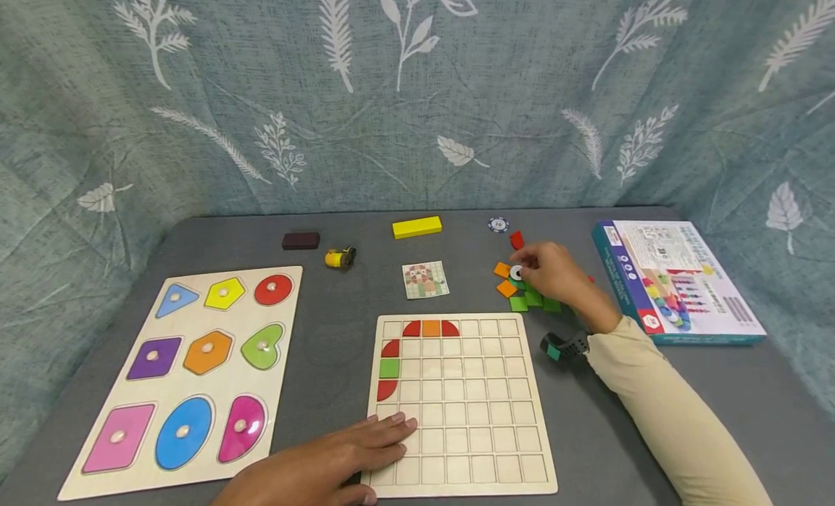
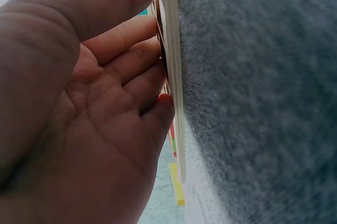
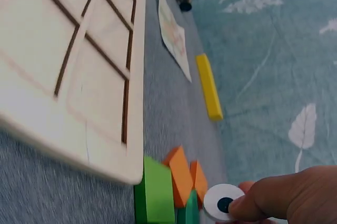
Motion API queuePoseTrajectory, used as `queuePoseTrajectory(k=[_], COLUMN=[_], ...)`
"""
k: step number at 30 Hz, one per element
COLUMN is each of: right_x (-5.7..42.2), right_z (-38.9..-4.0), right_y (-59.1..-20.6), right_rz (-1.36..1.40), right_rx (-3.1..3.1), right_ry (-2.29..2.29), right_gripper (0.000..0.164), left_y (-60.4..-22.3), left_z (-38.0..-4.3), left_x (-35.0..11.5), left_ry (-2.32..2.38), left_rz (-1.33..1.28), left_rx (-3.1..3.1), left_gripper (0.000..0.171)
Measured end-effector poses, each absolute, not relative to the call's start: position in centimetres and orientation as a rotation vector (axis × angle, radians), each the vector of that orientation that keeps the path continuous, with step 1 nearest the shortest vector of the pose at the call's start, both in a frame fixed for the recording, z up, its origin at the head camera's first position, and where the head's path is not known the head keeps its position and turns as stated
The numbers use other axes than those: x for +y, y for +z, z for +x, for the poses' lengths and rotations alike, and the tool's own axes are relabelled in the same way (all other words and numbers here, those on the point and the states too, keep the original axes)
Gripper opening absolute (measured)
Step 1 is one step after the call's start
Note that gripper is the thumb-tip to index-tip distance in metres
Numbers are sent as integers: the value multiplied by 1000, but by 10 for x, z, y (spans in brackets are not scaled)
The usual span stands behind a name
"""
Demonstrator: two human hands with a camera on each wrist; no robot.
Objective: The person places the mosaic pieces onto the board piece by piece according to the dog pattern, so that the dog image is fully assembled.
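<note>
Right wrist view: the white disc (image 3: 215, 198) with a black centre is pinched by the right hand (image 1: 554, 278). Location: loose-tile pile, beyond the far right corner of the grid board (image 1: 457, 391). Orange tiles (image 1: 507, 288) and green tiles (image 1: 533, 297) crowd the disc; the hand hides part of the pile. A red tile (image 1: 517, 240) and poker chip (image 1: 499, 224) lie beyond. Left hand (image 1: 326, 455): fingers extended, resting on the board's near left portion. Picture card (image 1: 425, 280) and yellow block (image 1: 417, 227): beyond the board. Box (image 1: 691, 281): right of the pile.
</note>
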State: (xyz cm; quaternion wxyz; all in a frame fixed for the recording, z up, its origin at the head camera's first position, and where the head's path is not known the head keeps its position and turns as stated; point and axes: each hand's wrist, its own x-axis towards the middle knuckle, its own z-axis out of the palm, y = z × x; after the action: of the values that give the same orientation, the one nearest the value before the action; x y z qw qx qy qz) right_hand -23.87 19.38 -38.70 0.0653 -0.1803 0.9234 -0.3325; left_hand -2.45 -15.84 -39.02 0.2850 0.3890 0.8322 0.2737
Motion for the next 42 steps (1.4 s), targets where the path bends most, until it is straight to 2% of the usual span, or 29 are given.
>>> queuePoseTrajectory(k=[5, 9, 19, 28, 42], right_x=[184, 174, 155, 134, 103], right_z=[-231, -225, -207, -197, -182], right_y=[-384, -383, -383, -384, -388], right_rz=[-551, -556, -709, -847, -1106], right_rx=[2733, 2688, 2617, 2526, 2519], right_ry=[-1022, -1051, -1064, -1162, -1051], right_gripper=[23, 15, 7, 15, 12], left_y=[-391, -392, -394, -395, -395], left_z=[-23, -24, -24, -25, -27], left_x=[-158, -158, -159, -159, -154], left_ry=[741, 745, 740, 755, 733], left_rz=[1042, 1028, 1030, 991, 1005], left_rx=[2221, 2208, 2206, 2200, 2203], left_gripper=[57, 57, 58, 57, 58])
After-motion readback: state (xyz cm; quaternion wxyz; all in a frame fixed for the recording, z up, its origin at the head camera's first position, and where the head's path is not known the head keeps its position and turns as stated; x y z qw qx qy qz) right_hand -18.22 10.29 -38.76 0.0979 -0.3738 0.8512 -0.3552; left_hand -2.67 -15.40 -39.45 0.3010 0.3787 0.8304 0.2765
